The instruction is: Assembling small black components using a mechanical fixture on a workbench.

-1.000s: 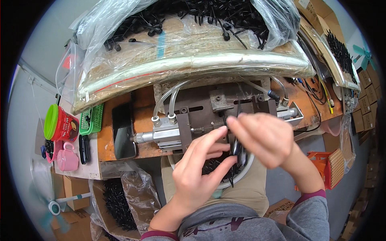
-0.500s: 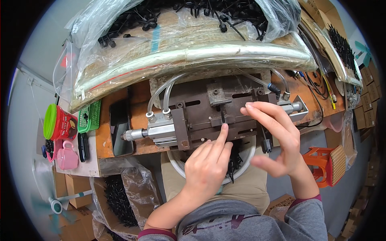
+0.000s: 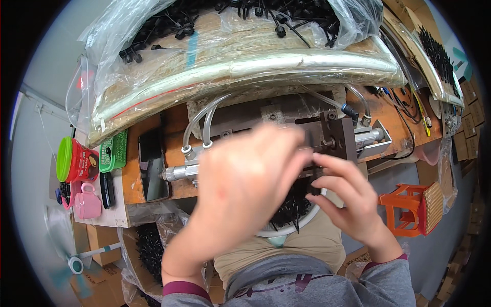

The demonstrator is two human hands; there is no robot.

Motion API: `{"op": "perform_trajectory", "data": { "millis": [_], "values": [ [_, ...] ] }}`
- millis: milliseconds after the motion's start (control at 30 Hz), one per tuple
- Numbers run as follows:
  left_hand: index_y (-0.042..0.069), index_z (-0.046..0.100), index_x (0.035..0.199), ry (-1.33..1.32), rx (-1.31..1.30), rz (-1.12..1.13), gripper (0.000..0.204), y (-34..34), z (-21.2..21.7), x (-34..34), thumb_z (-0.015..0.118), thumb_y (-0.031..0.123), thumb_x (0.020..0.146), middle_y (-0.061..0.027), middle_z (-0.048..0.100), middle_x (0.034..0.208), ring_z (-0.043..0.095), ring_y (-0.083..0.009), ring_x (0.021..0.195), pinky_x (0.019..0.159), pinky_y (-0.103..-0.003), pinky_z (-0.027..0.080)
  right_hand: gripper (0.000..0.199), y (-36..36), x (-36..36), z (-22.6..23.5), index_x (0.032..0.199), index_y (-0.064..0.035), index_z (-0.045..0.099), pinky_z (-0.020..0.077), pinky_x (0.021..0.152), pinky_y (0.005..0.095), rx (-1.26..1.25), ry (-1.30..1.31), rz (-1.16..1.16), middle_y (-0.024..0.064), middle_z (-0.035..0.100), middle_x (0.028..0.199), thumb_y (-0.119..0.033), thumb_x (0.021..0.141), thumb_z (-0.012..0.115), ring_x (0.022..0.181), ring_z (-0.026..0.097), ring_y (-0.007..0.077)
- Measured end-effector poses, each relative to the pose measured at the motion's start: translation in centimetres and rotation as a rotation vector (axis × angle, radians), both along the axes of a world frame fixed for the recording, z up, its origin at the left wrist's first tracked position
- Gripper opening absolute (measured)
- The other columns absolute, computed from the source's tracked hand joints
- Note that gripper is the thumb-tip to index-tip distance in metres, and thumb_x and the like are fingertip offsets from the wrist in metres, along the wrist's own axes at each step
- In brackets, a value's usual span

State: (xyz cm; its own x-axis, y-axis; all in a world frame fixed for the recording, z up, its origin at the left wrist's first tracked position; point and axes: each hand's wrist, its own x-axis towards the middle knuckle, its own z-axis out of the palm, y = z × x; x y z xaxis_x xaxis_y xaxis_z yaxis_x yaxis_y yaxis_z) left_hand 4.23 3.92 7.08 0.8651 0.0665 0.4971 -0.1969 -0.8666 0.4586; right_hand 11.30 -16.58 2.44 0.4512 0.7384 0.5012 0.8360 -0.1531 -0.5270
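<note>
My right hand (image 3: 350, 202) is closed at the fingertips on a black plastic part with a thick knobbed end (image 3: 315, 183), just in front of the clamping fixture's right side. My left hand (image 3: 243, 176) is raised over the middle of the dark metal fixture (image 3: 337, 135) and smeared by motion. Its fingertips come close to the top of the black part; whether they grip it I cannot make out. The left hand hides the fixture's centre. Below, between my knees, a white tub (image 3: 312, 217) holds many similar black parts (image 3: 290, 209).
Behind the fixture, a plastic-lined carton (image 3: 245, 66) holds black stemmed parts. Clear air hoses (image 3: 207, 123) run to the cylinders. Left are a phone (image 3: 153, 166), a green basket (image 3: 113, 151), a red tub (image 3: 82, 161) and a pink cup (image 3: 88, 202). An orange stool (image 3: 404, 204) stands right.
My left hand has lifted off the fixture's middle and moved up, over it. My right hand has come down and left, its fingers now closed round the black part.
</note>
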Motion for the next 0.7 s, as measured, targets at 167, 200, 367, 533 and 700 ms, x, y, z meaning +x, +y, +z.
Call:
{"op": "perform_trajectory", "data": {
  "millis": [167,200,367,533,700],
  "values": [
    [0.003,0.072,0.095,-0.427,0.232,0.064,0.014,5.1,1.5,10.8,0.074,0.01,0.083,-0.0124,0.07,0.088,0.069,-0.0341,0.083,0.08,-0.045,0.055,0.015,1.7,-1.2,-1.5,0.087,-0.0032,0.06,0.054,0.065,0.0314,-0.191,-0.206,-0.003,0.0209,0.063,0.134,-0.005,0.076,0.069,0.077,0.069,0.0209],
    [0.003,0.073,0.1,-0.436,0.29,0.066,0.019,6.1,1.3,13.0,0.074,0.011,0.083,-0.0136,0.072,0.091,0.069,-0.0342,0.085,0.082,-0.045,0.055,0.02,2.1,-1.2,-1.8,0.089,-0.0036,0.061,0.0537,0.064,0.0312,-0.21,-0.22,-0.008,0.0198,0.064,0.134,-0.006,0.074,0.073,0.073,0.067,0.021],
    [0.003,0.075,0.11,-0.051,0.259,0.132,0.031,7.7,1.7,17.1,0.079,0.016,0.081,-0.0158,0.075,0.103,0.073,-0.0297,0.097,0.085,-0.036,0.057,0.03,3.5,-1.3,-1.2,0.091,-0.0052,0.063,0.0527,0.059,0.03,-0.264,-0.268,-0.011,0.0166,0.067,0.132,-0.009,0.07,0.083,0.058,0.062,0.0208],
    [0.002,0.077,0.103,-0.051,-0.008,0.051,0.027,7.2,3.2,12.8,0.082,0.016,0.081,-0.0113,0.076,0.092,0.073,-0.0187,0.084,0.078,-0.032,0.057,0.018,3.1,-0.6,-0.3,0.081,-0.0063,0.056,0.0507,0.056,0.0287,-0.263,-0.272,0.0,0.018,0.072,0.119,-0.011,0.075,0.073,0.052,0.061,0.0173],
    [0.004,0.077,0.098,-0.228,0.043,-0.014,0.021,5.1,2.8,3.7,0.082,0.009,0.079,-0.0109,0.073,0.11,0.071,-0.0206,0.097,0.08,-0.03,0.057,0.022,5.2,4.2,2.7,0.093,-0.0048,0.064,0.053,0.06,0.0366,0.094,-0.05,0.028,0.0113,0.067,0.086,-0.015,0.081,0.079,0.067,0.067,0.0278]
  ]
}}
